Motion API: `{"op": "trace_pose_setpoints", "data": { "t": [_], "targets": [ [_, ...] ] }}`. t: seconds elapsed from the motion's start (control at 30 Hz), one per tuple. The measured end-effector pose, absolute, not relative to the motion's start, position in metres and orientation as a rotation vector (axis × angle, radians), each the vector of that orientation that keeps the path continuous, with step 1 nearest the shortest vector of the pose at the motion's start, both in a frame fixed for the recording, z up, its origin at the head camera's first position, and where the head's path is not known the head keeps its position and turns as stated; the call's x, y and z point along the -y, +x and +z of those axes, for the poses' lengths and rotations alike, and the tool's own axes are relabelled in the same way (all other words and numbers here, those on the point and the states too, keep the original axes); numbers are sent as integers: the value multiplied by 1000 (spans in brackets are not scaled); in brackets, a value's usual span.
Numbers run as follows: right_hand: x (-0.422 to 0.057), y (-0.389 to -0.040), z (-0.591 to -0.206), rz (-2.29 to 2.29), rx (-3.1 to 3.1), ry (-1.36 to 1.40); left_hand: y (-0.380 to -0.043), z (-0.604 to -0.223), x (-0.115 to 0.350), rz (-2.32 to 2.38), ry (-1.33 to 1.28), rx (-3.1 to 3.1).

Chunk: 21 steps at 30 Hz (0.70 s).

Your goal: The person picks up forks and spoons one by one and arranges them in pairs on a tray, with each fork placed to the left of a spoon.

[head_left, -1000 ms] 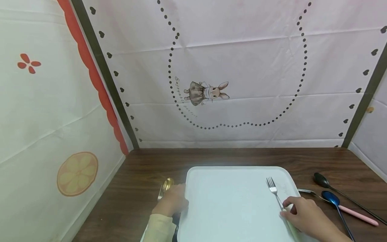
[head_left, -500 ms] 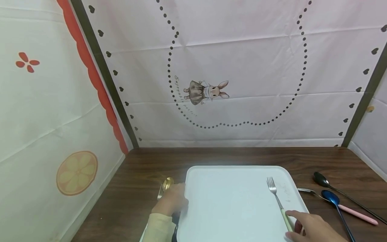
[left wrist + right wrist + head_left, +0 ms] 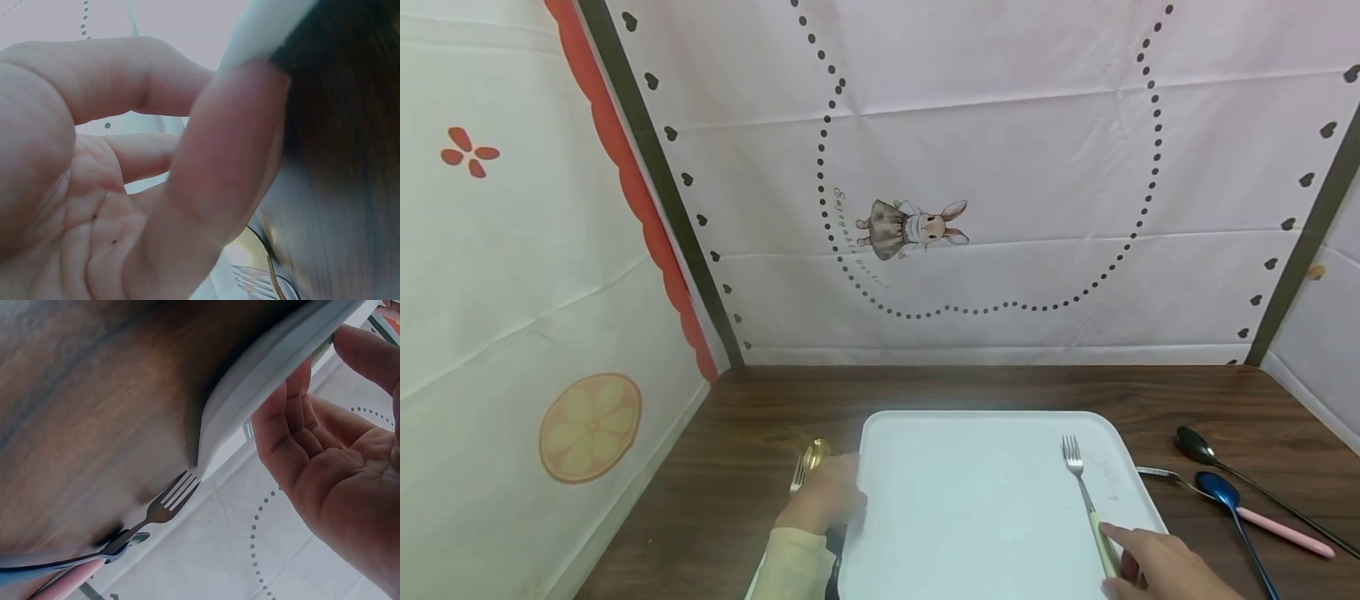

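A white rectangular tray [image 3: 962,500] stands on the wooden table, with a fork [image 3: 1101,542] lying along its right side, tines away from me. Its head is silver and its handle pale green. My right hand [image 3: 1165,565] pinches that handle, index finger along its right side and thumb nearer me; in the right wrist view the tray's rim [image 3: 259,394] hides most of the fork. My left hand [image 3: 823,493] grips the left edge of the tray, and the left wrist view has the thumb [image 3: 231,144] against the white rim [image 3: 269,31].
Right of the tray lie a black spoon [image 3: 1197,446], a blue spoon [image 3: 1221,490] and a pink-handled fork [image 3: 1285,532], partly crossing. Beyond my left hand are a gold spoon [image 3: 817,453] and a silver fork [image 3: 797,478]. Patterned cloth walls [image 3: 1000,183] enclose the table's back and sides.
My right hand has slid down the green-handled fork towards me, and the handle has swung slightly left, so the fork lies straighter. My left hand has stayed at the tray's edge.
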State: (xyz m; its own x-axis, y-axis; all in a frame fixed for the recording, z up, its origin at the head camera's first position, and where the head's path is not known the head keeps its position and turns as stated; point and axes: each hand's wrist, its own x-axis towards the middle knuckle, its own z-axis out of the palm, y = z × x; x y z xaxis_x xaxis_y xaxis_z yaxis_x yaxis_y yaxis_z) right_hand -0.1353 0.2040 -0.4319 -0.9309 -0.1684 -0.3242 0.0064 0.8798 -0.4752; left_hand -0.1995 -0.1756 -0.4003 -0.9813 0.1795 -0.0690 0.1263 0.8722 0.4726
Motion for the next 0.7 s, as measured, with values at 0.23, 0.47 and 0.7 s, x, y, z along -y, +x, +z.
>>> {"op": "trace_pose_setpoints", "data": {
  "t": [0.23,0.47,0.7],
  "targets": [
    [-204,-136,-434,-731,-2728,-117,-199,-399,175,754,235,-2926],
    [-204,-137,-435,-717,-2739,-105,-200,-399,176,735,247,-2941],
    [-208,-132,-432,-740,-2766,-133,-200,-400,175,741,239,-2934]
  ]
}}
